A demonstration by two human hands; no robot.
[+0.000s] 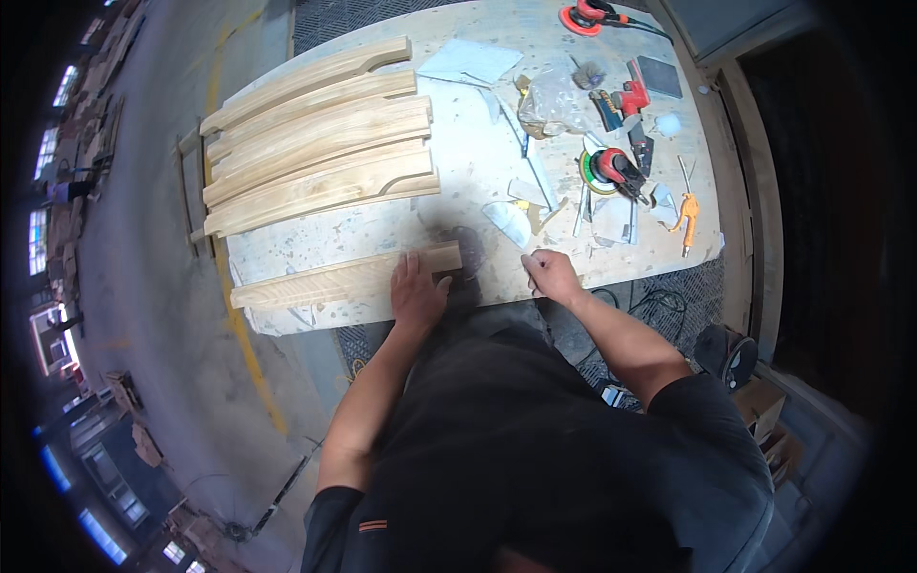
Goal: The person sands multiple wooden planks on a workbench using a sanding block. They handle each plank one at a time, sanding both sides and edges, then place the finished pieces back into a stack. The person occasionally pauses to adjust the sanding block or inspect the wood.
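Observation:
A pale wooden rail [322, 281] with a notched right end lies along the near edge of the worktable [473, 208]. My left hand [418, 295] holds it near that end, fingers across the top face and thumb by the notch. To the right, my right hand [553, 276] is above the table's near edge, its fingers curled in. Whether something small is pinched there is hidden. Several similar wooden rails [322, 154] with curved cut-outs lie side by side farther back. A worn piece of abrasive sheet [510, 222] lies just beyond my right hand.
A red orbital sander [610, 168] with a green-edged pad, an orange air blow gun [688, 215] and a plastic bag [555, 104] occupy the table's right side. Another sander [584, 20] sits at the far corner. Black hoses [659, 304] lie on the floor matting.

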